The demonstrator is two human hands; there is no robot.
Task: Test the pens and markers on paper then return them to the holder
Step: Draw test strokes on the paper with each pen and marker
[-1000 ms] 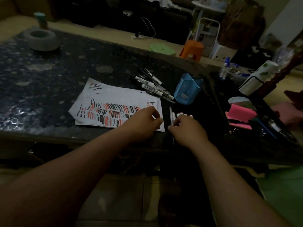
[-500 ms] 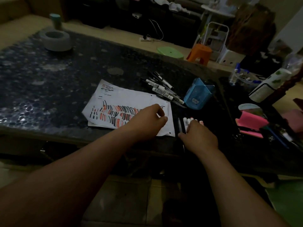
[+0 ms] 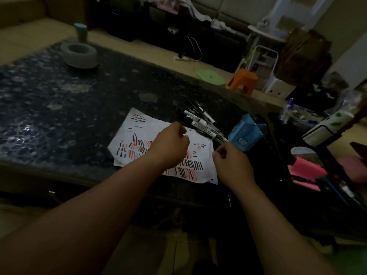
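Hovering: the left hand (image 3: 170, 147) hangs over the middle of the paper (image 3: 137, 133). The right hand (image 3: 233, 165) is at the paper's right edge. The two hands are near each other but apart.
Left hand: its fingers are curled in toward the palm with the thumb on the far side. Nothing shows in it, and in the dim light I cannot tell whether it pinches anything.
Right hand: its fingertips and thumb are drawn together at the front. Whether something thin sits between them cannot be told.
Paper: a white sheet lies flat near the desk's (image 3: 59, 108) near edge, marked with rows of short red and black strokes. The edge of a second sheet peeks out beneath its lower left corner.
Pens and markers (image 3: 202, 124): they lie in a loose heap on the desk just beyond the paper's far right corner, between paper and holder. Most have dark barrels with white labels.
Holder (image 3: 246, 133): it is blue and sits tilted on the desk just right of the heap, beyond the right hand.
Desk: its top is dark and mottled.
Around: a grey tape roll (image 3: 79, 54) sits at the far left of the desk and pink sticky notes (image 3: 305, 169) at the right. An orange stool (image 3: 243, 80) stands on the floor beyond.
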